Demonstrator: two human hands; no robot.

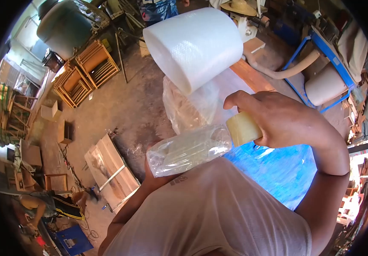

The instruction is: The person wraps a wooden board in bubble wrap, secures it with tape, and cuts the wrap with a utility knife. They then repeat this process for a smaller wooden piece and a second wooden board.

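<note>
A roll of packing tape (pixel 243 129) sits in my right hand (pixel 273 116), whose fingers curl round it. Its near edge meets the right end of a block-shaped package (pixel 184 151) wrapped in shiny clear plastic. My left hand (pixel 150 170) supports the package from its left end and underside; most of those fingers are hidden behind it. What lies inside the wrapping I cannot make out. Beyond my hands stands a big roll of bubble wrap (pixel 199 45), with a loose clear plastic sheet (pixel 188 104) below it.
A blue plastic-covered surface (pixel 273 170) lies under my right arm. Wooden boards (pixel 112 170) rest on the floor at left, near stacked wooden frames (pixel 96 64). A person (pixel 39 207) crouches at lower left; another person (pixel 158 10) stands behind the bubble wrap. A blue-framed machine (pixel 333 72) is at right.
</note>
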